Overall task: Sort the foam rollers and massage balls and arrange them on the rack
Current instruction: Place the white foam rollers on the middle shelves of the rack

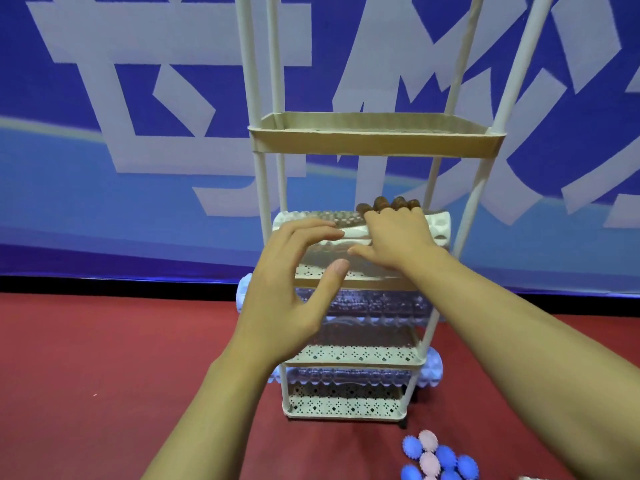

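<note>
A tall cream rack (374, 143) stands on the red floor. A white knobbed foam roller (440, 226) lies across its second shelf. My right hand (398, 237) rests on top of this roller, fingers curled over its far side. My left hand (294, 285) hovers in front of the roller's left part, fingers spread and relaxed, holding nothing. Two pale blue foam rollers lie on the lower shelves, one (374, 306) below my hands and one (429, 372) on the bottom tier. Several spiky massage balls (440, 459), blue and pink, sit on the floor at the lower right.
The rack's top tray (374, 128) holds nothing visible. Behind the rack hangs a blue banner (138, 133) with large white characters. Red carpet (104, 375) spreads to the left of the rack.
</note>
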